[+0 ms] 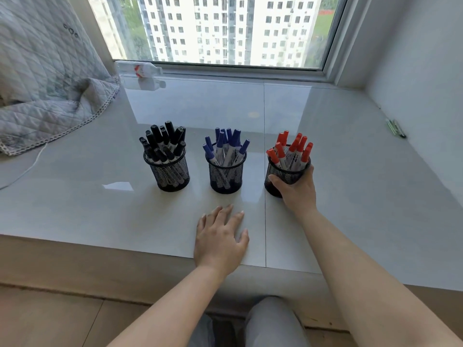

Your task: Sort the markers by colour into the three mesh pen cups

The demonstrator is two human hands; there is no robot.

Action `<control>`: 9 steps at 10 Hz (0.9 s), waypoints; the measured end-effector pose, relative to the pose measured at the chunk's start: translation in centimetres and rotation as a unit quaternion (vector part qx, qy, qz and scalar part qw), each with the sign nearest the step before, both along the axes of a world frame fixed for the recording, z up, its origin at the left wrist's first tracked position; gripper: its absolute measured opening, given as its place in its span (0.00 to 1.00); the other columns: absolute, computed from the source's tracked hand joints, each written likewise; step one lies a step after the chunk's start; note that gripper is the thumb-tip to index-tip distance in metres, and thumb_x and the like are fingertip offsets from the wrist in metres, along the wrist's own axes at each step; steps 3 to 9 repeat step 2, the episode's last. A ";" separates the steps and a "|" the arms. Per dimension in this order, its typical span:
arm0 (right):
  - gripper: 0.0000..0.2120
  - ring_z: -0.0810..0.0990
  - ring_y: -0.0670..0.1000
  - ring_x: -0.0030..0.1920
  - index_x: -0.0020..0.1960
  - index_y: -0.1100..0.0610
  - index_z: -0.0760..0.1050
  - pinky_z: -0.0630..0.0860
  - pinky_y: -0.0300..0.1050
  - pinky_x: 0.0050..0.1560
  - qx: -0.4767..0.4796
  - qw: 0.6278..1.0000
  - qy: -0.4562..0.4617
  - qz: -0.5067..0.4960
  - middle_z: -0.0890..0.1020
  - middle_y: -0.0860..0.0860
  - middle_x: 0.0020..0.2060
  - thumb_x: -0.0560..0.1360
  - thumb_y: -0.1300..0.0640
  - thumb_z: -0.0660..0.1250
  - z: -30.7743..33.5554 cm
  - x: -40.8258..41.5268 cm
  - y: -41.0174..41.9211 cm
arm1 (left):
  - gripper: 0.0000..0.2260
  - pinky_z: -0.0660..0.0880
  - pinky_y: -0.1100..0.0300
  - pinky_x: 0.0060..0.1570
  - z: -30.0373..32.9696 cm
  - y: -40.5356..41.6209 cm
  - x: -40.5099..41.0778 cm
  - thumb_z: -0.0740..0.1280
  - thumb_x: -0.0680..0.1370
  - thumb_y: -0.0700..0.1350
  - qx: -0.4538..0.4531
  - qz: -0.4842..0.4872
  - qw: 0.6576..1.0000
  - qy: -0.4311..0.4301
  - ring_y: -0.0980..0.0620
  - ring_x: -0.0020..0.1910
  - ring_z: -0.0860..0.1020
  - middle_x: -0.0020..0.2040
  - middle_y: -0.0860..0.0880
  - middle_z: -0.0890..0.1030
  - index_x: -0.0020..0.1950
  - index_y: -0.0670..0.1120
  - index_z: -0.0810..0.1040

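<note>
Three black mesh pen cups stand in a row on the grey window ledge. The left cup (172, 175) holds several black markers (162, 141). Several blue markers (225, 146) fill the middle cup (226, 177). The right cup (281, 175) holds several red markers (292, 149). My right hand (297, 189) grips the right cup from the front, fingers and thumb curled round its wall. My left hand (220, 237) rests flat on the ledge in front of the middle cup, fingers straight and spread, holding nothing.
A quilted grey blanket (47, 96) lies at the back left with a thin white cord (27, 169) beside it. A plastic bottle (139, 68) lies by the window frame. A few thin green pens (395, 127) lie at the far right near the wall. The ledge's front edge (125, 249) runs below my left hand.
</note>
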State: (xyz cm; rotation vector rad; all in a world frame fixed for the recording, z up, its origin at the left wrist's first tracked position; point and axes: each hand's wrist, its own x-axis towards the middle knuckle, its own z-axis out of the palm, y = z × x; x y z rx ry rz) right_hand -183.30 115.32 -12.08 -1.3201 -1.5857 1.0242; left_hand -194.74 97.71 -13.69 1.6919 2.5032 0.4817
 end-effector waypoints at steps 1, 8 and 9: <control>0.38 0.73 0.44 0.56 0.65 0.48 0.60 0.70 0.42 0.54 0.000 1.000 0.000 -0.002 0.72 0.39 0.57 0.61 0.47 0.76 -0.1 -0.1 0.2 | 0.21 0.50 0.54 0.72 0.0 0.1 -0.1 0.54 0.77 0.57 0.000 0.002 1.000 0.002 0.53 0.72 0.56 0.73 0.56 0.62 0.69 0.59 0.64; 0.38 0.74 0.45 0.57 0.65 0.49 0.61 0.70 0.42 0.54 0.002 1.000 0.007 -0.002 0.72 0.40 0.56 0.61 0.48 0.76 -0.1 0.0 0.0 | 0.20 0.51 0.54 0.70 0.0 0.1 -0.1 0.54 0.76 0.57 0.005 -0.001 1.000 0.006 0.53 0.71 0.58 0.72 0.56 0.63 0.68 0.59 0.66; 0.38 0.74 0.45 0.57 0.65 0.49 0.61 0.70 0.42 0.54 0.002 1.000 0.007 -0.002 0.72 0.40 0.56 0.61 0.48 0.76 -0.1 0.0 0.0 | 0.20 0.51 0.54 0.70 0.0 0.1 -0.1 0.54 0.76 0.57 0.005 -0.001 1.000 0.006 0.53 0.71 0.58 0.72 0.56 0.63 0.68 0.59 0.66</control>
